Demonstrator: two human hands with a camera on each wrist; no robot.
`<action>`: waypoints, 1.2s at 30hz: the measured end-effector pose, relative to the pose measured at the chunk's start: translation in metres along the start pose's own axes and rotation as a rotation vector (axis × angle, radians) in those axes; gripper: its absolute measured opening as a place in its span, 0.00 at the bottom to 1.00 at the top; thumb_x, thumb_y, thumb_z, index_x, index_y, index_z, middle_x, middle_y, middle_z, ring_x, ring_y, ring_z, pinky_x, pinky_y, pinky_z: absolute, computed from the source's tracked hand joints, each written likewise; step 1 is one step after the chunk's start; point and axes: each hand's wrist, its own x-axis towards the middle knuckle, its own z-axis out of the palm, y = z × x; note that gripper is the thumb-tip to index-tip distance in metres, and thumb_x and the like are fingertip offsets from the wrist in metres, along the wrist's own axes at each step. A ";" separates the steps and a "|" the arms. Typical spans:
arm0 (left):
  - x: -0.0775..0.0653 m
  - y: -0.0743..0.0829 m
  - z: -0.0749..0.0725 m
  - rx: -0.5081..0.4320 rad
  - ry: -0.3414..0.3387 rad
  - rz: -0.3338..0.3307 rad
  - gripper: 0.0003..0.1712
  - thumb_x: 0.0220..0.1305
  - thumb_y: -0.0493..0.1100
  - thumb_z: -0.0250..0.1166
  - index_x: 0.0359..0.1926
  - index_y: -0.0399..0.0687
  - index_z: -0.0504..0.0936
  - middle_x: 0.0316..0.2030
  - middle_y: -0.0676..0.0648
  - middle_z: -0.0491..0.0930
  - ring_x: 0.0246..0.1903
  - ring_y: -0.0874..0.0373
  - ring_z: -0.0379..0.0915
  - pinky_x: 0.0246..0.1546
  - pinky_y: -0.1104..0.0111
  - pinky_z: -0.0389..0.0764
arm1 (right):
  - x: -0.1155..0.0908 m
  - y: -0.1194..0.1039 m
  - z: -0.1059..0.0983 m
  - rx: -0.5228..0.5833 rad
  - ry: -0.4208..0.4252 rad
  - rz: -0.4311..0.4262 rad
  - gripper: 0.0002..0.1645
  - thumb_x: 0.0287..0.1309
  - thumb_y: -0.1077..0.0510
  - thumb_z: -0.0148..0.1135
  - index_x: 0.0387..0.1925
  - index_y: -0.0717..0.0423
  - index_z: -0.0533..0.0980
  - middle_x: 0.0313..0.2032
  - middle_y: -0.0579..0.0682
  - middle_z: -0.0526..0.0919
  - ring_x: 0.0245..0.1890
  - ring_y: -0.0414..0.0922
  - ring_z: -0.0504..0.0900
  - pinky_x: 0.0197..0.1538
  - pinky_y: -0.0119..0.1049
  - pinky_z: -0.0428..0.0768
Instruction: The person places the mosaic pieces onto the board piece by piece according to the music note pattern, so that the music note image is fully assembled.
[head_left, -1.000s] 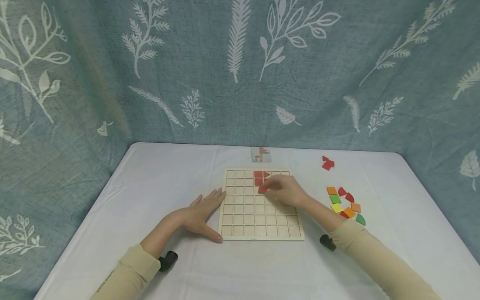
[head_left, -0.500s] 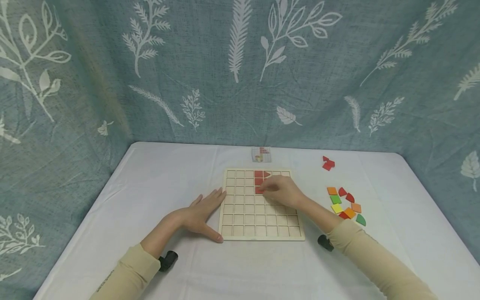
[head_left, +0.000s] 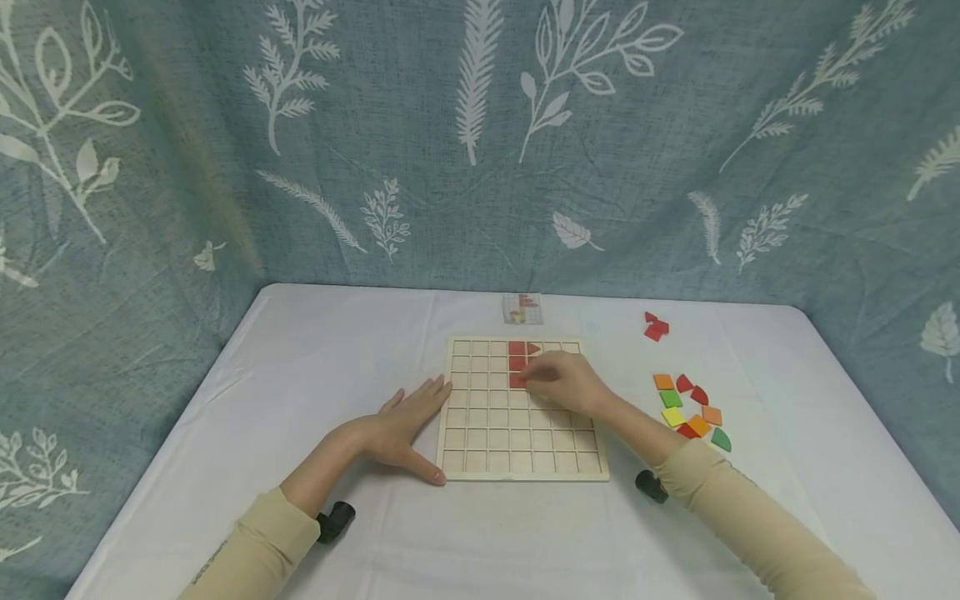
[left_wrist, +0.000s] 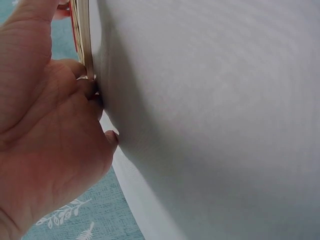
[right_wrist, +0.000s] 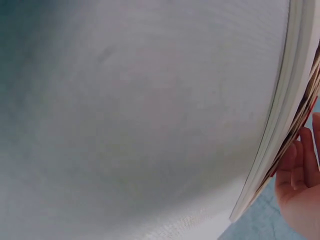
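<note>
A wooden grid board [head_left: 487, 417] lies on the white table. Its upper middle cells hold a short column of red square tiles [head_left: 517, 348], with a red triangle tile [head_left: 533, 349] beside the top one. At the column's lower end, my right hand [head_left: 566, 382] has thumb and fingertips together at a red square tile [head_left: 516, 381], which lies flat in its cell and is partly covered. My left hand [head_left: 405, 429] spreads along the board's left edge, fingertips and thumb touching it. In the left wrist view, the palm and board edge [left_wrist: 86, 40] show side-on.
A small clear-looking pattern card [head_left: 522, 309] lies behind the board. Several red pieces [head_left: 656, 328] are at the back right. Nearer lie loose tiles, including a yellow square [head_left: 673, 417], a light green square [head_left: 671, 398] and a green quarter-circle [head_left: 722, 439]. A patterned curtain [head_left: 420, 125] surrounds the table.
The red square in my right hand has gone from slightly tilted to flat in its cell below the other red squares. My left hand has stayed still.
</note>
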 end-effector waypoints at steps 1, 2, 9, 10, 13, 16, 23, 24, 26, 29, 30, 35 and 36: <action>0.000 0.000 0.000 0.000 -0.001 0.000 0.74 0.43 0.65 0.76 0.76 0.38 0.40 0.76 0.39 0.37 0.75 0.47 0.29 0.71 0.46 0.32 | 0.000 0.000 -0.001 0.005 0.004 0.010 0.09 0.58 0.60 0.68 0.42 0.53 0.86 0.45 0.47 0.86 0.52 0.48 0.81 0.56 0.45 0.78; 0.000 0.000 0.000 0.000 -0.002 -0.001 0.74 0.43 0.65 0.76 0.76 0.38 0.40 0.76 0.39 0.37 0.75 0.47 0.29 0.71 0.45 0.32 | -0.001 0.000 -0.002 0.012 0.008 0.028 0.09 0.58 0.59 0.68 0.42 0.53 0.86 0.45 0.47 0.86 0.50 0.47 0.81 0.55 0.44 0.79; 0.000 0.000 0.000 0.000 -0.003 0.002 0.74 0.44 0.65 0.76 0.77 0.38 0.40 0.76 0.38 0.36 0.75 0.46 0.28 0.71 0.45 0.32 | -0.009 0.009 -0.024 0.132 0.110 0.227 0.12 0.62 0.54 0.66 0.46 0.51 0.85 0.50 0.49 0.84 0.53 0.49 0.78 0.53 0.48 0.78; 0.000 0.000 0.000 0.002 -0.002 0.002 0.74 0.44 0.65 0.76 0.77 0.38 0.40 0.76 0.38 0.36 0.75 0.46 0.29 0.71 0.45 0.32 | -0.011 0.012 -0.028 0.149 0.137 0.258 0.13 0.62 0.53 0.65 0.47 0.51 0.84 0.50 0.49 0.83 0.53 0.50 0.77 0.53 0.48 0.77; -0.001 0.000 0.000 -0.001 -0.001 0.001 0.74 0.44 0.65 0.76 0.77 0.38 0.40 0.76 0.38 0.36 0.75 0.46 0.28 0.71 0.45 0.32 | -0.014 0.025 -0.045 0.231 0.229 0.361 0.16 0.63 0.53 0.64 0.50 0.54 0.82 0.51 0.53 0.83 0.51 0.51 0.79 0.52 0.46 0.78; -0.001 0.000 -0.001 -0.003 0.000 0.000 0.74 0.44 0.65 0.76 0.76 0.38 0.40 0.76 0.38 0.36 0.75 0.46 0.28 0.71 0.46 0.31 | -0.017 0.041 -0.064 0.259 0.311 0.427 0.20 0.65 0.53 0.61 0.54 0.58 0.80 0.54 0.57 0.81 0.47 0.52 0.80 0.50 0.42 0.78; 0.000 0.001 0.000 -0.006 -0.002 0.001 0.74 0.44 0.65 0.76 0.76 0.37 0.40 0.76 0.38 0.36 0.75 0.46 0.29 0.71 0.46 0.32 | -0.031 0.078 -0.099 0.239 0.399 0.594 0.24 0.68 0.54 0.55 0.62 0.59 0.74 0.59 0.60 0.77 0.50 0.55 0.79 0.48 0.37 0.78; 0.000 0.001 0.000 -0.004 -0.002 0.001 0.74 0.44 0.65 0.76 0.76 0.37 0.40 0.76 0.38 0.36 0.75 0.46 0.29 0.71 0.46 0.32 | -0.032 0.082 -0.102 0.229 0.408 0.613 0.24 0.69 0.54 0.55 0.63 0.59 0.73 0.59 0.60 0.77 0.51 0.55 0.78 0.50 0.38 0.77; 0.000 0.000 0.001 -0.001 -0.002 0.002 0.74 0.44 0.65 0.76 0.76 0.37 0.40 0.76 0.38 0.36 0.75 0.46 0.29 0.71 0.45 0.32 | -0.033 0.090 -0.107 0.210 0.417 0.653 0.25 0.69 0.53 0.54 0.64 0.58 0.72 0.59 0.61 0.76 0.52 0.56 0.77 0.52 0.41 0.77; 0.000 0.000 0.001 0.001 0.000 0.001 0.74 0.44 0.65 0.76 0.76 0.37 0.40 0.76 0.38 0.36 0.75 0.46 0.29 0.71 0.45 0.32 | -0.034 0.101 -0.112 0.187 0.415 0.710 0.26 0.70 0.52 0.52 0.66 0.57 0.70 0.62 0.62 0.72 0.55 0.57 0.71 0.58 0.48 0.75; 0.000 0.000 0.001 0.001 0.000 0.001 0.74 0.44 0.65 0.76 0.76 0.37 0.40 0.76 0.38 0.36 0.75 0.46 0.29 0.71 0.45 0.32 | -0.034 0.104 -0.113 0.182 0.412 0.725 0.27 0.70 0.53 0.52 0.67 0.56 0.69 0.63 0.62 0.70 0.56 0.58 0.70 0.60 0.50 0.74; 0.000 0.001 0.000 -0.001 -0.002 0.000 0.74 0.44 0.66 0.76 0.76 0.37 0.40 0.76 0.38 0.36 0.75 0.46 0.29 0.71 0.45 0.32 | -0.033 0.111 -0.117 0.171 0.387 0.763 0.28 0.70 0.55 0.51 0.68 0.58 0.67 0.65 0.65 0.67 0.61 0.60 0.66 0.65 0.54 0.69; -0.001 0.001 0.000 -0.002 -0.002 0.001 0.74 0.44 0.65 0.76 0.76 0.37 0.40 0.76 0.38 0.36 0.75 0.46 0.28 0.71 0.46 0.32 | -0.033 0.111 -0.117 0.165 0.381 0.762 0.28 0.70 0.56 0.51 0.68 0.59 0.67 0.64 0.65 0.68 0.62 0.61 0.66 0.65 0.55 0.68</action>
